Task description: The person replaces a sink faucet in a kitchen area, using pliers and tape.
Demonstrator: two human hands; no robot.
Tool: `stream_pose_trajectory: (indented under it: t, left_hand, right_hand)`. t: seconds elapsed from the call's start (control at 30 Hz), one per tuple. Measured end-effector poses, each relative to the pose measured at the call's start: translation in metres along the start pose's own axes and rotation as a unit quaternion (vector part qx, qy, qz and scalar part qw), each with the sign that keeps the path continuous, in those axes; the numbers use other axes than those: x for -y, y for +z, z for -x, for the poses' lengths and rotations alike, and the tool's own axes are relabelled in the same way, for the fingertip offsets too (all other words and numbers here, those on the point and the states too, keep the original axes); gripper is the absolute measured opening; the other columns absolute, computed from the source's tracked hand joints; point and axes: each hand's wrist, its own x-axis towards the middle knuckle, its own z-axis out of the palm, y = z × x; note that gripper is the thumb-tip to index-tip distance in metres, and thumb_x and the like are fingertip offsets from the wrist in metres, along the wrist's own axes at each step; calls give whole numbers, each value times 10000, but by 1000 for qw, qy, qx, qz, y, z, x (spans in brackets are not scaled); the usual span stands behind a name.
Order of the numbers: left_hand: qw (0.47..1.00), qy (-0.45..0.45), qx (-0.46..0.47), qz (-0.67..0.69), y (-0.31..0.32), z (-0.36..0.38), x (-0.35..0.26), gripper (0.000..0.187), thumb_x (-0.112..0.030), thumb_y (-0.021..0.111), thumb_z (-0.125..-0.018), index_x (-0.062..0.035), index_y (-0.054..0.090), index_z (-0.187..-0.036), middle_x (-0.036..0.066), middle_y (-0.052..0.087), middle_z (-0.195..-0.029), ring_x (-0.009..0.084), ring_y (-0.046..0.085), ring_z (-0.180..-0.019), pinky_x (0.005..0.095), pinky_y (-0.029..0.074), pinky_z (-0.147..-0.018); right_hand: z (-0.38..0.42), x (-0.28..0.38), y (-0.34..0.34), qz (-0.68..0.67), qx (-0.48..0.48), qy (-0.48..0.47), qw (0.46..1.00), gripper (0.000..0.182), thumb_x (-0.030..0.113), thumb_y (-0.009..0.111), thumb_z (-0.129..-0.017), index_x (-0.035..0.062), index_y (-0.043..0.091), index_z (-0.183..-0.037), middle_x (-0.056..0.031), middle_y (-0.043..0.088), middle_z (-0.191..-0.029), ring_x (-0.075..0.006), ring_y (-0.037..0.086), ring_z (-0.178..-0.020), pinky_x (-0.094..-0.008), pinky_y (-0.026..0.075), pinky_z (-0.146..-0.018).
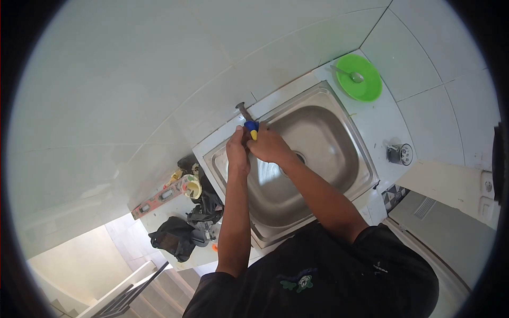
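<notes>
Handwork at the far edge of a white worktop (392, 119)

Small blue-and-yellow piece (251, 128) seems to meet the end of a short grey metal pipe (243, 110), at the far edge of the rectangular stainless-steel sink (323, 138), nearer its left corner; it lies between the hands; the right hand (269, 144) is closed about it, fingers curled by the yellow part; the left hand (237, 144) is close against its other side; whether it grips, I cannot tell; the step in hand looks like working this piece on the pipe; the next move would call for a firm, steady hold.
</notes>
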Motion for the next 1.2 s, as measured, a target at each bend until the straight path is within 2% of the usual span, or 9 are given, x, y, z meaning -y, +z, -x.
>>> stream_pose_trajectory:
  t: [0.13, 0.2, 0.33, 0.53, 0.67, 0.73, 0.8, 0.97, 1.2]
  left_hand:
    - [996, 31, 7, -89, 0, 17, -1, 422, -299, 578, -935, 49, 576, -1174, 87, 632, -1026, 176, 594, -908, 304, 461, -814]
    - [994, 52, 3, -98, 0, 15, -1, 427, -281, 588, -931, 58, 568, -1191, 94, 631, -1029, 174, 594, -915, 295, 464, -810]
    - [992, 64, 8, -109, 0, 13, -4, 402, -246, 601, -922, 30, 565, -1212, 106, 645, -1045, 203, 615, -945, 337, 469, -893]
    - [983, 92, 8, -158, -3, 7, -8, 410, -245, 603, -916, 38, 568, -1210, 114, 647, -1040, 212, 612, -957, 341, 477, -868]
    - [991, 71, -40, -105, -2, 1, -5, 385, -248, 604, -907, 41, 608, -1160, 97, 649, -1005, 175, 589, -921, 312, 458, -820]
    - [994, 58, -55, -74, 1, -2, -8, 381, -251, 606, -903, 43, 613, -1145, 94, 648, -992, 171, 588, -888, 306, 464, -792]
    - [996, 54, -56, -36, 14, -12, -15, 377, -254, 608, -899, 44, 617, -1130, 90, 648, -978, 168, 586, -856, 299, 471, -764]
    - [992, 83, -78, -49, 34, -31, -14, 326, -223, 688, -857, 43, 608, -1028, 98, 632, -900, 170, 588, -768, 302, 492, -677]
    - [981, 115, -156, 22, 53, -55, 4, 285, -161, 698, -829, 80, 671, -979, 70, 634, -704, 138, 549, -577, 270, 459, -556]
  right_hand:
    - [-9, -27, -14, -163, 215, -18, 963, 484, 313, 577, -796, -10, 501, -1148, -201, 557, -1137, -360, 566, -1083, -498, 516, -840]
    - [-6, -35, -16, -433, 242, 63, 866, 401, 230, 529, -809, 33, 518, -1158, -130, 593, -1077, -241, 600, -955, -441, 562, -757]
    - [-16, -45, -24, -525, 286, 38, 801, 307, 193, 541, -828, 53, 522, -1100, -105, 567, -1024, -269, 615, -900, -572, 540, -763]
    - [-27, -44, -31, -553, 325, 28, 767, 375, 187, 557, -816, 16, 511, -1146, -146, 573, -1039, -284, 622, -877, -549, 548, -768]
    - [-20, -2, -33, -151, 255, 62, 953, 482, 236, 599, -793, -47, 493, -1169, -212, 571, -1090, -334, 613, -957, -496, 536, -825]
    - [6, 4, -4, 142, -112, -48, 982, 554, 257, 603, -777, -88, 459, -1186, -289, 564, -1108, -385, 588, -1025, -460, 486, -869]
    - [12, -2, -1, 130, -170, -54, 975, 553, 270, 606, -778, -92, 458, -1168, -311, 560, -1103, -407, 585, -1016, -467, 453, -926]
    - [30, -24, -32, -98, 123, 5, 988, 417, 291, 521, -790, -67, 574, -997, -283, 604, -935, -444, 578, -923, -478, 461, -821]
    - [59, -56, -35, -187, 67, 3, 980, 322, 275, 503, -778, -33, 545, -860, -235, 612, -804, -412, 586, -762, -462, 448, -720]
